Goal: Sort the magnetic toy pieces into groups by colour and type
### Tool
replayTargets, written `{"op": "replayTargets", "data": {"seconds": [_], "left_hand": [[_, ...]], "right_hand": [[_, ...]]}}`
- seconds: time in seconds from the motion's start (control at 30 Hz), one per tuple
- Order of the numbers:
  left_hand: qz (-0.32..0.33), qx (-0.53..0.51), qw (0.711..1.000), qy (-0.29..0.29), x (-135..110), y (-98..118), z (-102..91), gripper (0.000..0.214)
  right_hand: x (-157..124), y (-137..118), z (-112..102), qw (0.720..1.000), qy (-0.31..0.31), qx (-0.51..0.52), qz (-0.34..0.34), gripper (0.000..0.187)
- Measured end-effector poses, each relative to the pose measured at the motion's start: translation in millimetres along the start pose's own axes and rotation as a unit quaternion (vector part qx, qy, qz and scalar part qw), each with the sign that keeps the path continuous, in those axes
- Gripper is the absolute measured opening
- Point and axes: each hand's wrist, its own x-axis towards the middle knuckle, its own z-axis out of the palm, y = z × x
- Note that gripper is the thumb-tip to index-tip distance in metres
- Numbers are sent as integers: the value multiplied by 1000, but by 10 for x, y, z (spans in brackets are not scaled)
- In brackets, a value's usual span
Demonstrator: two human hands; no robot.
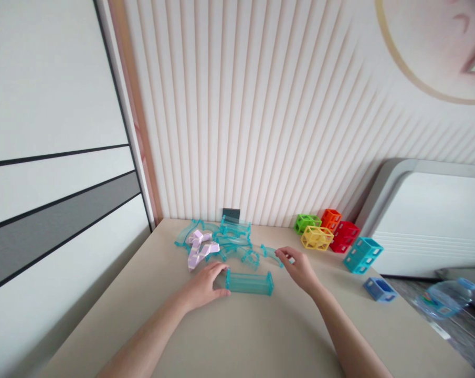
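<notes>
A straight, see-through teal track piece [250,283] lies on the table in front of me. My left hand [206,286] is at its left end, with the thumb at the near corner and the fingers at the far one, gripping it. To the right, the thumb and fingertips of my right hand [299,269] pinch the end of a curved teal track piece [269,252]. Behind them is a loose heap of teal track pieces [233,241]. A folded lilac-and-white toy [201,249] made of linked blocks lies against the heap's left side.
Several open-sided cube blocks stand at the right: green [307,224], yellow [316,238], orange [330,219], red [344,236], teal [363,255] and blue [380,289]. A ribbed wall backs the table [261,336]. Beyond the right edge, a plastic bottle [445,299] lies lower down.
</notes>
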Motion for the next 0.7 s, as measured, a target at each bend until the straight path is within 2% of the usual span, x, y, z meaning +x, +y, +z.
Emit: {"op": "replayTargets", "data": {"seconds": [0.13,0.33,0.5,0.7], "left_hand": [[-20,-1,1000,-10,3,-21,10,71],[-12,-10,999,-34,2,-20,-19,87],[-9,-11,999,-41,-11,4,-43,87],[4,-14,999,-44,-22,44,-62,86]], "right_hand": [[494,-176,77,994,-62,-75,-51,28],[1135,-452,386,970,-135,-185,-80,33],[1365,-600,607,946,-166,-265,-85,34],[1440,-644,723,923,-177,-331,-86,34]]}}
